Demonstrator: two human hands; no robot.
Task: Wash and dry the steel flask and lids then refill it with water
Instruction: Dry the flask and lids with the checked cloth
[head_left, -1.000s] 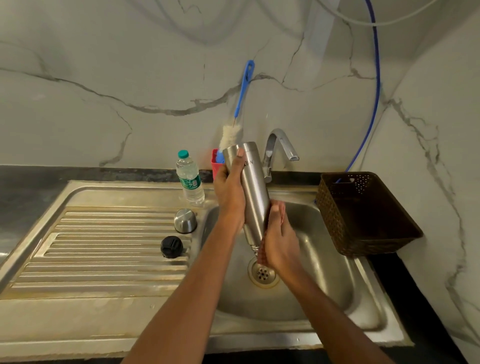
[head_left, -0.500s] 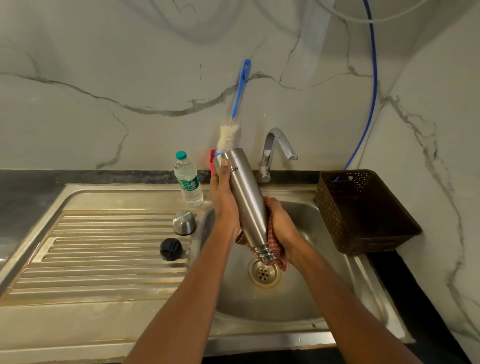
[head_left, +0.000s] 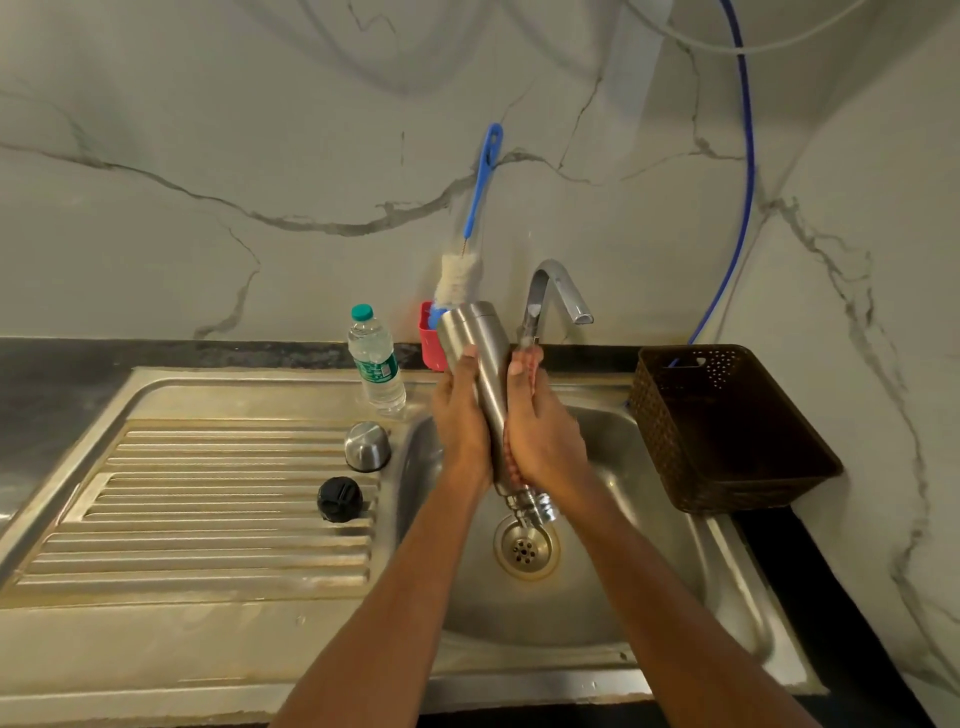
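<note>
The steel flask (head_left: 480, 353) is held upside down and tilted over the sink basin (head_left: 623, 519), its threaded mouth just above the drain (head_left: 525, 548). My left hand (head_left: 460, 415) grips the flask body from the left. My right hand (head_left: 543, 431) presses a red checked cloth (head_left: 530, 358) against the flask's right side; only the cloth's edges show. The steel lid (head_left: 367, 446) and the black inner cap (head_left: 340, 498) sit on the ribbed drainboard (head_left: 208, 493) left of the basin.
A clear plastic water bottle (head_left: 376, 361) stands behind the lids. A blue-handled bottle brush (head_left: 470, 249) leans in a red holder (head_left: 431, 338) at the wall. The tap (head_left: 558, 293) rises behind the basin. A brown plastic basket (head_left: 727, 426) sits on the right.
My right hand with the cloth has slid up the flask from near its mouth to the upper body. The flask's threaded mouth is now uncovered.
</note>
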